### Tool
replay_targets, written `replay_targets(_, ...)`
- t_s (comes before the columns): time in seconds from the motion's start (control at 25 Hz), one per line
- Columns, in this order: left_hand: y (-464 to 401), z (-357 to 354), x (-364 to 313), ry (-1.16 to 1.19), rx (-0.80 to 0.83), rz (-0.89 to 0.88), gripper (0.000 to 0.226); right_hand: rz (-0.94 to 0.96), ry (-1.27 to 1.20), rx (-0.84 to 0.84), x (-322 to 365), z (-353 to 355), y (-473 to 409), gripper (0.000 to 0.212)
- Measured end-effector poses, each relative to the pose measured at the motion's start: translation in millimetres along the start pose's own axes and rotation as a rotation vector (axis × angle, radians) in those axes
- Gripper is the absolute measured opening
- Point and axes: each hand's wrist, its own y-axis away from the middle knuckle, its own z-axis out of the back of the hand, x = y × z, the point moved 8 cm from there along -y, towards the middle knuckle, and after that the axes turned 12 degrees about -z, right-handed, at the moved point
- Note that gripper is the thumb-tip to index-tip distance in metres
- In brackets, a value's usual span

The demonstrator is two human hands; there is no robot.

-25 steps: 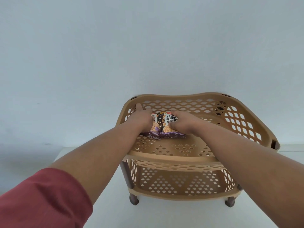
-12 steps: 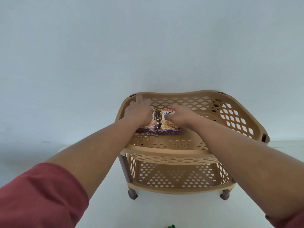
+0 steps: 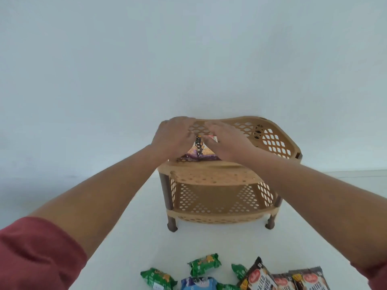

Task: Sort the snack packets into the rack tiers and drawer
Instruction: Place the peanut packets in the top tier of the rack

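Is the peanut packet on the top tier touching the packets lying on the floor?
Apart. The head view shows the peanut packet up on the rack's top tier, while the floor packets lie well in front of the rack, with bare floor between.

Setting: plain indoor room, probably a home; cannot tell which room.
Backdrop: bare pale wall [image 3: 188,49], filling the view from 9 through 12 to 3 o'clock.
Surface: white floor or tabletop [image 3: 129,248], meeting the wall at mid-height.
Furniture: tan plastic two-tier rack [image 3: 219,206] on brown legs, at centre, the household storage kind.
Goods: retail snack packets: green packets [image 3: 204,264], a blue packet [image 3: 199,284] and peanut packets [image 3: 310,279], loose at 5 to 6 o'clock.
Person: bare forearms, red sleeve [image 3: 35,256] at 8 o'clock.
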Motion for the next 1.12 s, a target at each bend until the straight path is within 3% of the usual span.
replay_targets(0.16, 48.1, 15.6, -19.5, 0.056, -0.055, -0.047, 0.047, 0.072, 0.064, -0.042, 15.5, 9.7, 60.2, 0.062)
replay_targets(0.36, 132.2, 2.3, -53.2, 0.172, -0.241, -0.154, 0.042, 0.039, 0.043, -0.065, 3.3, -3.0, 149.6, 0.064)
replay_targets(0.44, 166.0, -23.0, -65.4, 0.199, -0.211, -0.117, 0.041, 0.019, 0.027, -0.017, -15.1, -21.3, 183.8, 0.061)
replay_targets(0.68, 259.5, -124.6, -108.2, 0.357, 0.094, 0.168, 0.048, -0.138, -0.082, 0.225, -95.8, -91.4, 273.0, 0.061)
replay_targets(0.76, 297.7, -153.0, -152.8, 0.35, 0.164, 0.312, 0.046, -0.17, -0.152, 0.342, -136.6, -111.8, 312.2, 0.064)
replay_targets(0.88, 347.0, -171.9, -157.0, 0.382, 0.132, 0.521, 0.041, -0.295, -0.248, 0.421, -164.6, -140.2, 335.3, 0.07)
replay_targets(1.12, 417.3, -176.0, -160.4, 0.314, 0.093, 0.872, 0.06, -0.415, -0.207, 0.416, -189.6, -158.0, 334.2, 0.081)
